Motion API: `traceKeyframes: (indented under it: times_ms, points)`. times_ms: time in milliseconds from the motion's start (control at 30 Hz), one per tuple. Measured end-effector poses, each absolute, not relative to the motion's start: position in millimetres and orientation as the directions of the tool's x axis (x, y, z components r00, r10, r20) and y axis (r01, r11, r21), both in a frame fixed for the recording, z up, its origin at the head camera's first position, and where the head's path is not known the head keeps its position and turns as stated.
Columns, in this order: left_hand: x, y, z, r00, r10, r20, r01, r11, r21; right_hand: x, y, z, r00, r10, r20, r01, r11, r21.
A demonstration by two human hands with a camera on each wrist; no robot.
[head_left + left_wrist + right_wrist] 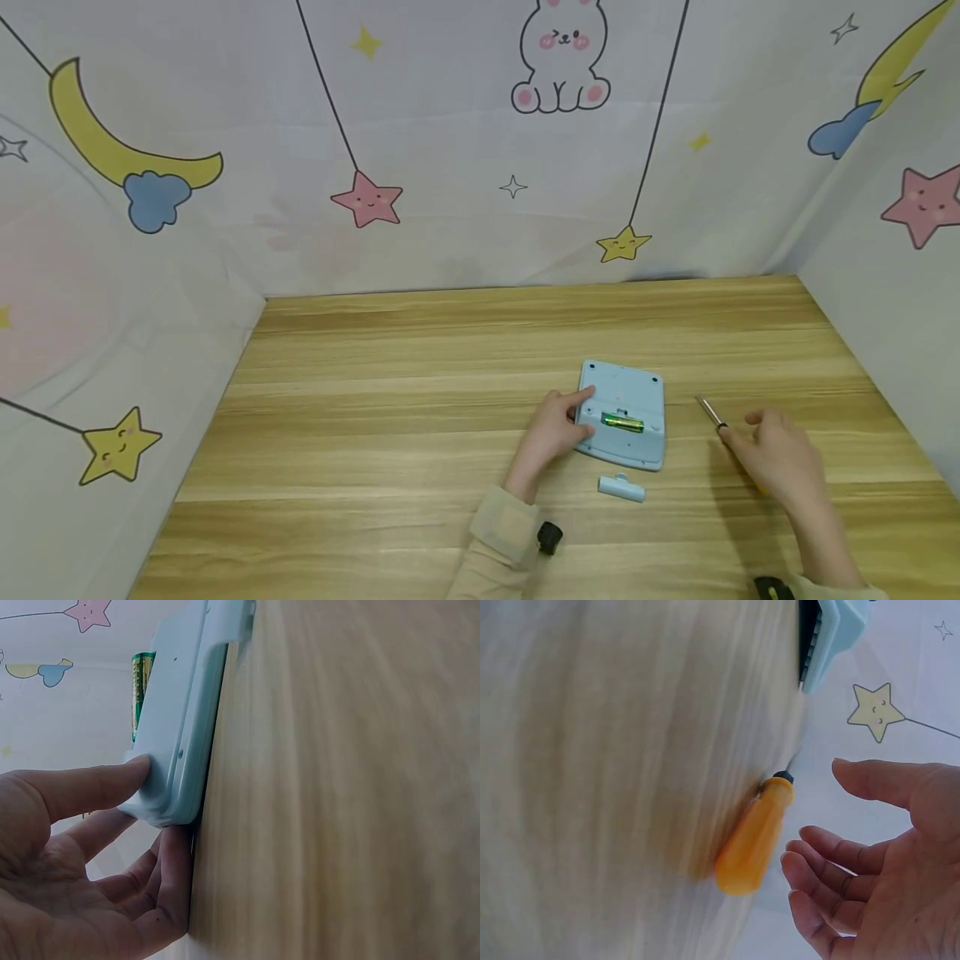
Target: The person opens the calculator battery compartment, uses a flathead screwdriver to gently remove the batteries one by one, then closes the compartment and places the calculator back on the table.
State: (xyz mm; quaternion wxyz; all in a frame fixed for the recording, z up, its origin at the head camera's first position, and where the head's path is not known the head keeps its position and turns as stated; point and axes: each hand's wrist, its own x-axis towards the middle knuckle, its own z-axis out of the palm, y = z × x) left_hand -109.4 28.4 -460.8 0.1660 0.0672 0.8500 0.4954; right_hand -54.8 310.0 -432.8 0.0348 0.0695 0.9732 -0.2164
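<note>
A light-blue calculator-like device (621,392) lies on the table with its back up. A green battery (622,423) sits in its uncovered compartment. My left hand (552,427) grips the device's left edge, the thumb on the back near the lower corner and other fingers along the side. Just below the device lies a small light-blue battery cover (621,489). On the right, my right hand (783,458) hovers over a screwdriver; in the right wrist view its orange handle (751,844) rests on the table, apart from the loosely bent fingers. The device's front face is hidden.
The wood-grain table (360,433) is enclosed at the back and sides by white cloth (450,125) printed with stars, moons and a rabbit. Each wrist carries a black piece, such as the one by the left cuff (550,538).
</note>
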Motion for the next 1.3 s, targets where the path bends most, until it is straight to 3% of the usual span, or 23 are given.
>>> traceKeyframes:
  times_ms: [800,1300]
  points:
    - [-108,28,-457,-0.938,0.274,-0.212,-0.045,0.511,0.859,-56,273,-414,-0.994,-0.007,0.108,-0.059,0.870,-0.490]
    - [-108,28,-457,-0.938,0.273,-0.212,-0.043,0.517,0.855,-62,240,-420,-0.987,-0.102,0.122,-0.150,0.851,-0.504]
